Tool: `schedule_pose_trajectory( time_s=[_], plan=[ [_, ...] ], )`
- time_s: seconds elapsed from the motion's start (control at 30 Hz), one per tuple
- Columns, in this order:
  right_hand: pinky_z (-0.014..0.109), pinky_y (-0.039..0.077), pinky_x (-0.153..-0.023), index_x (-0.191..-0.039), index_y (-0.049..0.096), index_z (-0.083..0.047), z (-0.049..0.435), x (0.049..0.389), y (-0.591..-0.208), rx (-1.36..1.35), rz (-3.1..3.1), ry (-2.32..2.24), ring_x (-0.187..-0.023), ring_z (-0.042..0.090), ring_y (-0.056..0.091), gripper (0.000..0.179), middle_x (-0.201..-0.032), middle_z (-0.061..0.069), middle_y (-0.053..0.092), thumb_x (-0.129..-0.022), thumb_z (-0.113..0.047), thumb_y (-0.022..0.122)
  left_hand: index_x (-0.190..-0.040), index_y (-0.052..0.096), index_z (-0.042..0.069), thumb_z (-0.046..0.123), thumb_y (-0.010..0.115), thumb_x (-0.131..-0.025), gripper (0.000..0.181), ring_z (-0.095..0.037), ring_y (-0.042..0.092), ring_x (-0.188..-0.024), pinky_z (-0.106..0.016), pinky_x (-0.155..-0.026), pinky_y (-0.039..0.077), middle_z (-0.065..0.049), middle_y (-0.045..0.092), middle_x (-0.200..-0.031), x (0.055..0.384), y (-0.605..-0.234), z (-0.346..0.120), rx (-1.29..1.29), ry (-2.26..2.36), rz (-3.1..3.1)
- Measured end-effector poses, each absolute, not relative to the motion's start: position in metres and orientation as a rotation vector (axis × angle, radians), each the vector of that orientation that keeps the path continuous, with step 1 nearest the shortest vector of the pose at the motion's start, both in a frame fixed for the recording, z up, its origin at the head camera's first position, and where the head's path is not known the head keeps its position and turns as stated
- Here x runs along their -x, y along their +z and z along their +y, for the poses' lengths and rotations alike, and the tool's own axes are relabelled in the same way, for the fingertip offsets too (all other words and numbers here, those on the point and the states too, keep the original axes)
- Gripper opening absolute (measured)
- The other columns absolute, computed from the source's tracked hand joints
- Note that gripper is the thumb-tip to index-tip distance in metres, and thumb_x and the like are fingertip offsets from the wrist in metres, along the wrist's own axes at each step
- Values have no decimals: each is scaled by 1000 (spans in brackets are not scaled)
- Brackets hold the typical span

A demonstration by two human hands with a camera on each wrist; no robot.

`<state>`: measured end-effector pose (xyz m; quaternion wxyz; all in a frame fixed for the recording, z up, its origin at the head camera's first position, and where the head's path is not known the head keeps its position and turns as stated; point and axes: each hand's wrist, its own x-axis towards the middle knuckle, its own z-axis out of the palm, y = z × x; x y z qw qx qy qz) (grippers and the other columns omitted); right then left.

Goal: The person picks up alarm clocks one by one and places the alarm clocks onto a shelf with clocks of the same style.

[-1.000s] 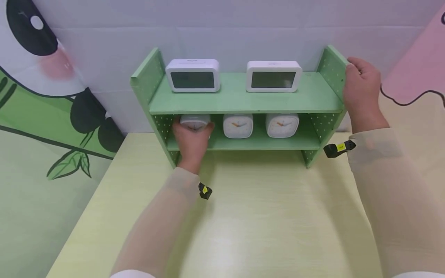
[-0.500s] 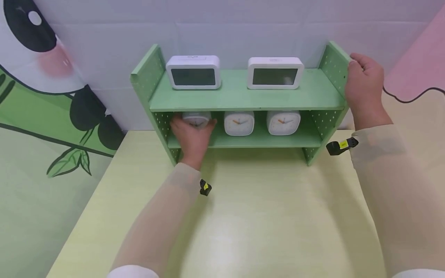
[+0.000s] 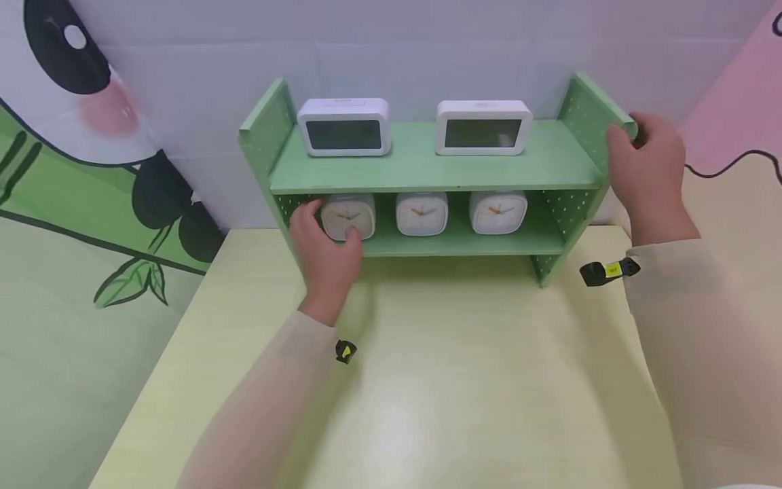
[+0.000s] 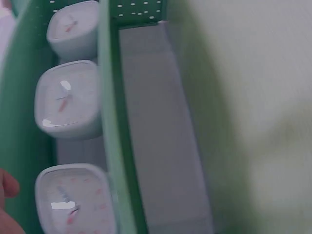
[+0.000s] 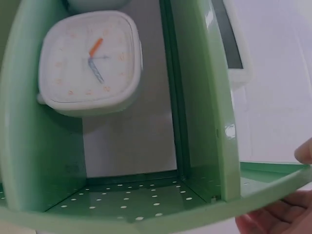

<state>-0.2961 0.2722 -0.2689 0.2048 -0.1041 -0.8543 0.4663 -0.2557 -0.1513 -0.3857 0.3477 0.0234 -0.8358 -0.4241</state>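
Observation:
In the head view, my left hand (image 3: 324,255) is spread around the left white square clock (image 3: 348,217) on the lower level of a green shelf (image 3: 427,178). Its thumb is by the clock's lower right corner, the fingers by its left side. A gap shows between the fingertips (image 4: 9,185) and the clock in the left wrist view. My right hand (image 3: 650,170) holds the shelf's right side panel, thumb inside and fingers outside. Beside the left clock stand a middle clock (image 3: 421,214) and a right clock (image 3: 498,212), all facing forward.
Two white digital clocks, a left one (image 3: 345,128) and a right one (image 3: 484,128), stand on the upper level. The shelf stands on a pale wooden table (image 3: 440,367), against a printed wall cloth (image 3: 421,68).
My left hand has loosened from the left clock and shifted left and down, uncovering its face, which now stands more upright. My right hand has eased slightly outward and down on the side panel.

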Motion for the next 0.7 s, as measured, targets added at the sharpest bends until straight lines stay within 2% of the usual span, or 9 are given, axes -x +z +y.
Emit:
schedule_pose_trajectory(
  time_s=[0.07,0.2,0.37,0.5,0.6,0.7],
  plan=[
    [27,43,-96,-153,50,-15,276,284,-274,285,-2416,1242,-113,14,53,58,-130,0,56,-101,-40,46,-140,45,2,15,68,-87,60,-27,38,-135,-39,-114,29,-13,44,-143,250,-382,-154,-27,-1091,-2169],
    [39,39,-111,-156,45,-18,286,256,-273,290,-2520,1104,-134,23,48,61,-142,5,53,-100,-42,45,-141,46,1,18,67,-89,58,-30,40,-133,-43,-111,32,-14,46,-141,238,-364,-156,28,-1097,-2241],
    [46,41,-111,-155,47,-17,286,229,-272,200,-2579,939,-139,31,47,60,-154,8,49,-99,-38,47,-144,47,1,26,67,-92,61,-34,44,-129,-49,-106,37,-17,49,-141,222,-342,-171,65,-1008,-2433],
    [52,40,-109,-159,41,-14,273,212,-282,125,-2515,895,-137,35,49,63,-157,8,45,-99,-33,48,-148,43,-1,29,64,-95,65,-37,45,-130,-54,-105,39,-19,46,-145,206,-336,-190,137,-905,-2599],
    [59,40,-106,-161,34,-13,261,198,-295,85,-2448,885,-134,39,51,67,-156,11,44,-99,-31,50,-150,41,-3,31,66,-96,69,-39,41,-137,-56,-109,37,-21,43,-150,192,-337,-202,219,-822,-2688],
    [64,37,-103,-162,32,-12,253,184,-313,39,-2422,839,-135,42,47,70,-155,16,44,-98,-32,53,-151,40,-4,35,74,-92,79,-41,36,-142,-57,-114,31,-22,40,-153,180,-342,-211,308,-725,-2718]
  ],
)
